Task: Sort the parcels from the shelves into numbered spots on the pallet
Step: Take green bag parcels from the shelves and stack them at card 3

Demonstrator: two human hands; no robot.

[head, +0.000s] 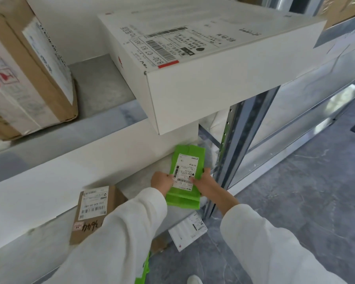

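A flat green parcel (186,193) with a white shipping label lies at the front of a lower shelf (139,181). My left hand (162,181) grips its left edge and my right hand (205,183) grips its right edge, thumbs on the label. A large white flat box (193,64) with a label and red stripe sits on the shelf above, jutting over the edge. A brown cardboard box (92,212) with a label and handwritten digits stands on the lower shelf to the left, partly behind my left sleeve.
A big taped cardboard box (23,74) stands on the upper shelf at left. A small white box (188,230) lies low beneath the green parcel. A metal shelf upright (230,144) rises just right of my hands. Grey floor (295,191) spreads to the right.
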